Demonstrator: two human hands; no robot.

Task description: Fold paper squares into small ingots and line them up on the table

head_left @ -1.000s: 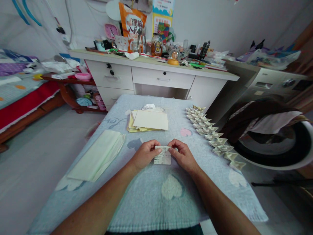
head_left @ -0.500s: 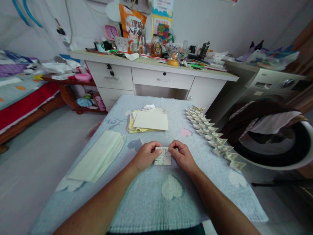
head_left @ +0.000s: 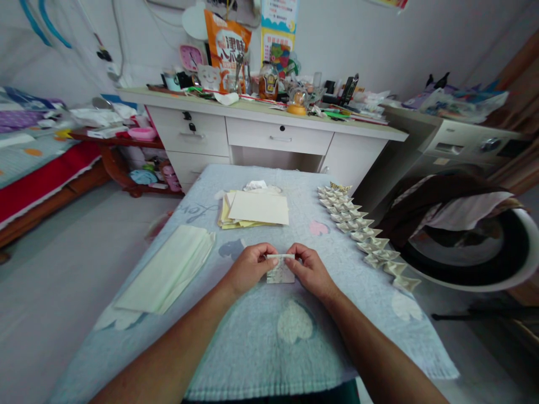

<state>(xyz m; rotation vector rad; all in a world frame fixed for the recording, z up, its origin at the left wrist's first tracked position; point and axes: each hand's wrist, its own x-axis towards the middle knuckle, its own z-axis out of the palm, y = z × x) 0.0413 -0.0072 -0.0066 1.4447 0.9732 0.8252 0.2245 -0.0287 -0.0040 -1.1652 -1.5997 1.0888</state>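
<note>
A small folded square of printed paper (head_left: 281,274) lies in front of me on the cloth-covered table. At its top left corner my left hand (head_left: 254,264) pinches it between thumb and fingers. My right hand (head_left: 309,266) grips the top right corner, its thumb resting on the near face. Along the upper edge, a narrow strip is folded over between the two thumbs. Folded paper boats (head_left: 356,224) stand in a staggered line on the right. Beyond my hands rests a stack of cream and yellow paper sheets (head_left: 259,207).
A pile of pale green folded paper (head_left: 166,269) lies at left on the blue tablecloth (head_left: 252,342). Behind the table stands a white desk (head_left: 280,134) with a cluttered top. To the right, a washing machine (head_left: 467,140) has its round door open, with clothes hanging out.
A narrow strip along the paper's top edge now shows folded over. My right hand has shifted slightly left, its thumb further onto the paper. My left hand stays nearly in place.
</note>
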